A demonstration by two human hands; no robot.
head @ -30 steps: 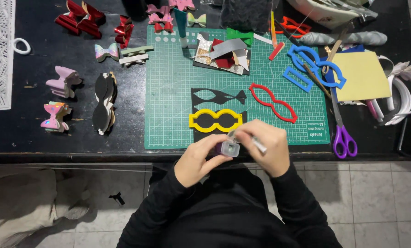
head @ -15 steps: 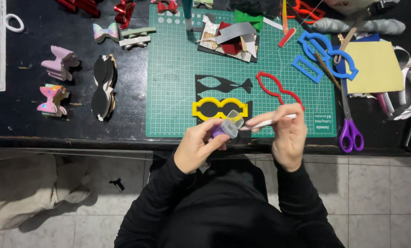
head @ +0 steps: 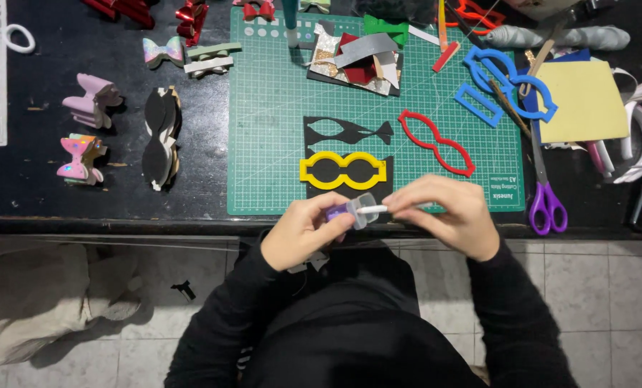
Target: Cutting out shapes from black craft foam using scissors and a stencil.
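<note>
My left hand [head: 305, 230] grips a small purple item with a clear cap [head: 351, 210] at the near edge of the green cutting mat [head: 278, 122]. Touching that cap is the tip of a thin white stick [head: 373, 210], pinched in my right hand [head: 450, 214]. Just beyond the hands a yellow bow-shaped template [head: 344, 169] lies on a black sheet. Farther back on the mat lies a black cut-out bow shape [head: 346, 131], and to the right a red outline template [head: 436, 142].
Purple-handled scissors [head: 547, 205] lie at the mat's right edge, near blue templates [head: 504, 82] and a yellow sheet [head: 581, 100]. Black bow pieces [head: 159, 136] and pink finished bows [head: 91, 100] sit left on the black table. Scraps pile [head: 357, 61] at the mat's back.
My hands have come back toward the table edge. The right hand has brought the white stick's tip against the clear cap held by the left.
</note>
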